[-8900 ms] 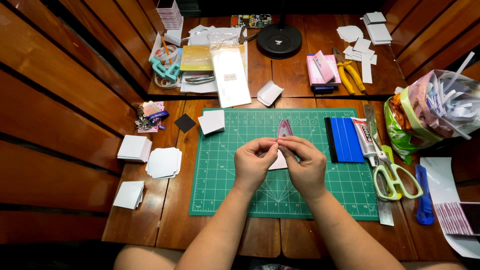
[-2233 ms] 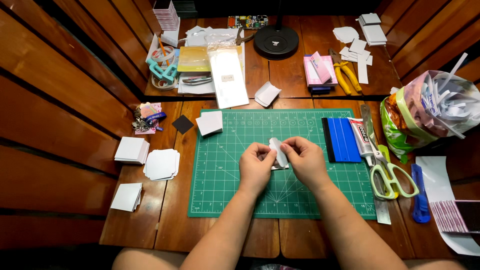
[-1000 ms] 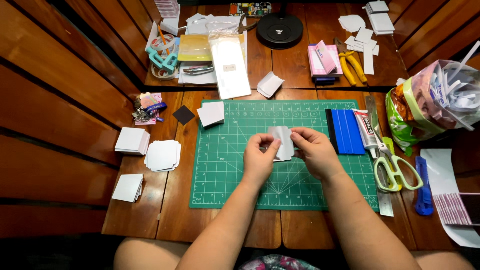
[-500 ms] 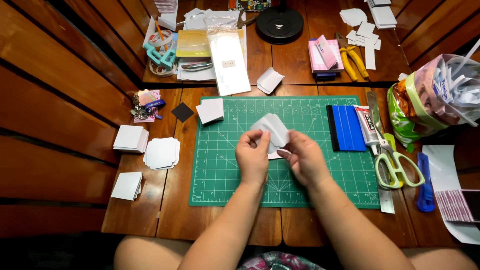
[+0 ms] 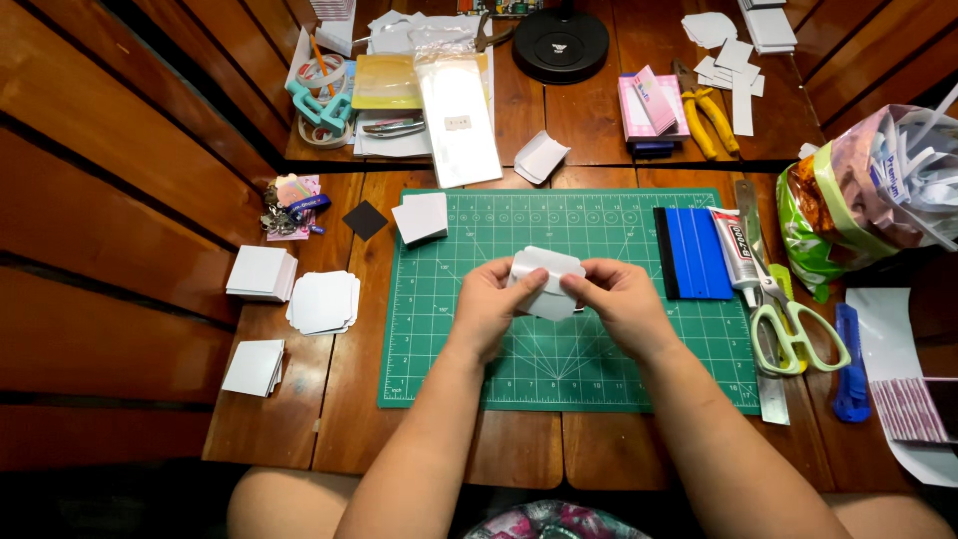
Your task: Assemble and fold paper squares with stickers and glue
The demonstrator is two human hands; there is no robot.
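White folded paper piece (image 5: 544, 281) | light, creases easily | my left hand (image 5: 489, 307) pinches 9 o'clock edge, right hand (image 5: 617, 299) 3 o'clock | above green cutting mat (image 5: 449, 339)

Your left hand (image 5: 491, 307) and right hand (image 5: 617, 302) meet at center, fingertips pinched together, forearms entering from 7 and 5 o'clock

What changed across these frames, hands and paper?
The paper piece went from a narrow folded strip held upright to a wider, opened white shape held flat between the left hand and right hand. Both hands kept hold over the green mat. Card stacks, scissors unmoved.
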